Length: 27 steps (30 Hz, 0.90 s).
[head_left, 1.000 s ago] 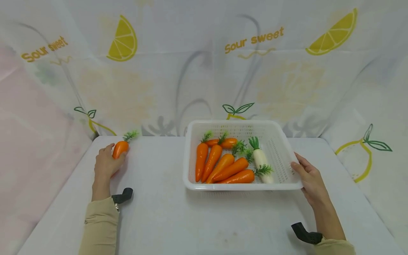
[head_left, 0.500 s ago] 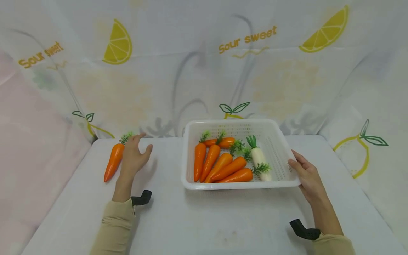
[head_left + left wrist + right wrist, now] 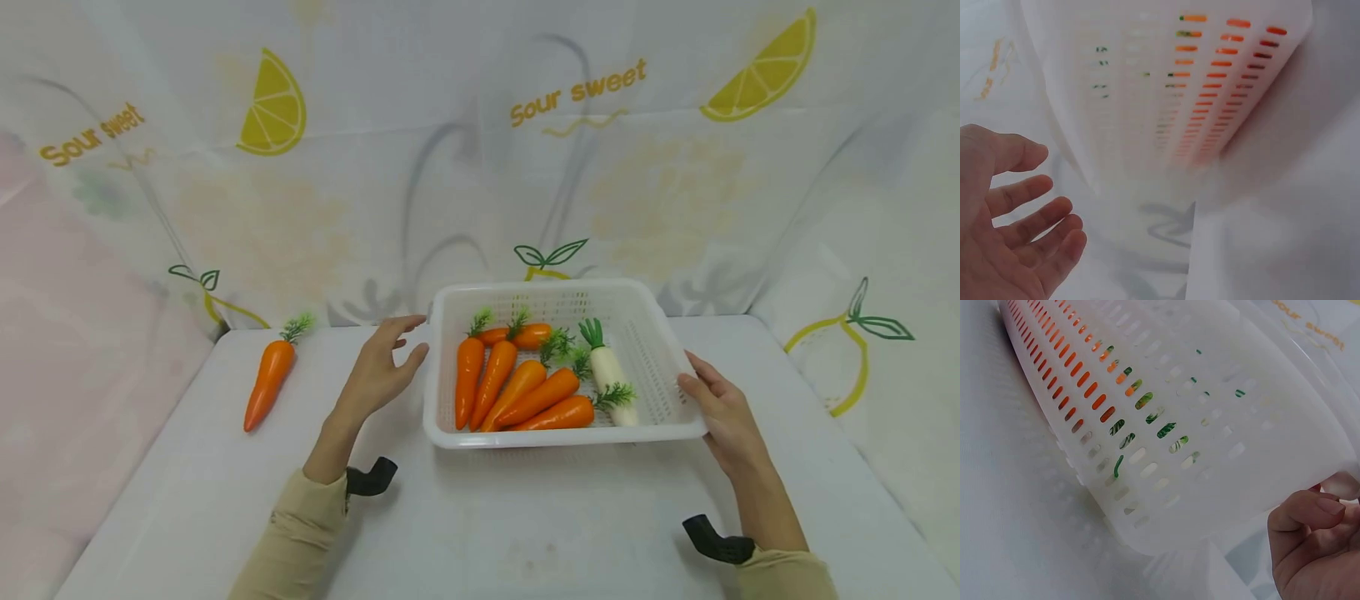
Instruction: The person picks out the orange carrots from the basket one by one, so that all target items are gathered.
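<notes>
A white slotted plastic basket (image 3: 570, 437) stands near the table's back edge. Inside it lie several orange carrots (image 3: 493, 379) with green tops and one white radish (image 3: 606, 367). My right hand (image 3: 726, 417) grips the basket's right rim, thumb over the top; its curled fingers also show in the right wrist view. Just left of the basket, my left hand (image 3: 381, 371) is raised with fingers spread and holds nothing. The left wrist view shows a gap between these fingers and the basket wall (image 3: 1072, 125). One more carrot (image 3: 270, 379) lies alone on the left of the table.
A white cloth covers the table (image 3: 525, 525). Behind it hangs a pale curtain (image 3: 375, 167) printed with lemons and lettering. Black curved wrist mounts (image 3: 372, 477) stick out from both forearms.
My left hand has let go of the lone carrot and moved right to beside the basket. That carrot stays at the left. My right hand keeps its grip on the basket.
</notes>
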Available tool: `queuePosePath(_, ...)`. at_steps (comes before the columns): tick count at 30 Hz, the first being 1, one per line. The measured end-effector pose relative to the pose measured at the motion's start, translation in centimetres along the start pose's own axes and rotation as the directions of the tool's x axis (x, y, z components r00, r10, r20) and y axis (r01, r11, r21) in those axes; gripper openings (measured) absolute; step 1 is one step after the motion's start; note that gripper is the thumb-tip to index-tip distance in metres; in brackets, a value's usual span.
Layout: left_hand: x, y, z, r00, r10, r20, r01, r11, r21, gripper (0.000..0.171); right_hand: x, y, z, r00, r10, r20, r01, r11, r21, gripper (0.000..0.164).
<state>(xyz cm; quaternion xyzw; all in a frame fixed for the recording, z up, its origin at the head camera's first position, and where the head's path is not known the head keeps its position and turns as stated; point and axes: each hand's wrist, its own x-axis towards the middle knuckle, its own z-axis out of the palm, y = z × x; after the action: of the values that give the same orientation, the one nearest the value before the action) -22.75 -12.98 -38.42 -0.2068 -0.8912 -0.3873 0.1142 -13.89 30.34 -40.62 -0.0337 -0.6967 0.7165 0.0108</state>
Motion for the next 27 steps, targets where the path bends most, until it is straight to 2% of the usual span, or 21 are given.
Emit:
queuePosePath(8, 0.4, 3.3, 1.2, 0.988, 0.093, 0.124, -0.097, 0.995, 0.029, 0.042, 0.0, -0.2, -0.2, 1.000, -0.006, 0.011, 0.006, 1.000, -0.006, 0.064)
queuePosePath(11, 0.6, 4.5, 1.7, 0.973, 0.129, 0.192, -0.138, 0.990, 0.036, 0.042, 0.0, -0.3, -0.2, 1.000, -0.012, 0.008, 0.012, 1.000, -0.002, 0.063)
queuePosePath(15, 1.2, 5.9, 2.4, 0.939, 0.136, 0.315, -0.173, 0.981, 0.093, 0.043, 0.1, -0.4, -0.1, 1.000, -0.018, 0.005, 0.018, 1.000, 0.008, 0.063)
queuePosePath(17, 1.5, 6.5, 2.7, 0.917, 0.113, 0.384, -0.183, 0.971, 0.152, 0.044, 0.2, -0.4, -0.1, 1.000, -0.017, 0.007, 0.017, 1.000, 0.014, 0.062)
queuePosePath(19, 2.0, 7.3, 2.9, 0.885, 0.101, 0.455, -0.216, 0.954, 0.210, 0.044, 0.2, -0.4, 0.0, 1.000, -0.015, 0.013, 0.015, 1.000, 0.023, 0.063)
queuePosePath(23, 3.5, 9.0, 2.8, 0.794, 0.065, 0.604, -0.282, 0.920, 0.272, 0.044, 0.2, -0.2, 0.0, 1.000, -0.004, 0.018, 0.003, 0.999, 0.032, 0.063)
queuePosePath(25, 4.6, 9.9, 2.6, 0.749, 0.046, 0.661, -0.294, 0.917, 0.269, 0.044, 0.1, -0.2, 0.0, 1.000, 0.005, 0.016, -0.005, 1.000, 0.027, 0.063)
queuePosePath(27, 5.8, 10.5, 2.7, 0.718, 0.029, 0.695, -0.294, 0.918, 0.266, 0.044, 0.1, -0.1, 0.0, 1.000, 0.009, 0.016, -0.009, 1.000, 0.021, 0.062)
